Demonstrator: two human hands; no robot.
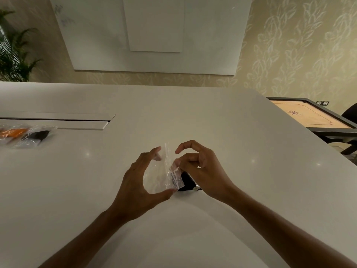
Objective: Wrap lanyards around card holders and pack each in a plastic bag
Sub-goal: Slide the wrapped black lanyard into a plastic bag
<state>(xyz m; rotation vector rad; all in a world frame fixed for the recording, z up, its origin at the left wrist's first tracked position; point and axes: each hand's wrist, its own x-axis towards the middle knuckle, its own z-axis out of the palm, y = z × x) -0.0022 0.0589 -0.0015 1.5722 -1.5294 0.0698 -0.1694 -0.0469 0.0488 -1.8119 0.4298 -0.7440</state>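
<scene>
A clear plastic bag (164, 176) is held up just above the white table (193, 117), between both hands. My left hand (139, 188) curls around it, thumb at the bottom edge and fingertips at the top. My right hand (201, 171) pinches the bag's right edge with thumb and a finger, while its index finger is lifted. A black card holder (187, 183) with a metal clip lies on the table under my right hand, partly hidden behind the bag.
At the far left lie packed plastic bags (25, 135) with orange and black contents. A recessed cable flap (58, 120) runs along the table's left. A carrom board (311, 116) stands beyond the right edge. A plant (13, 55) is at back left.
</scene>
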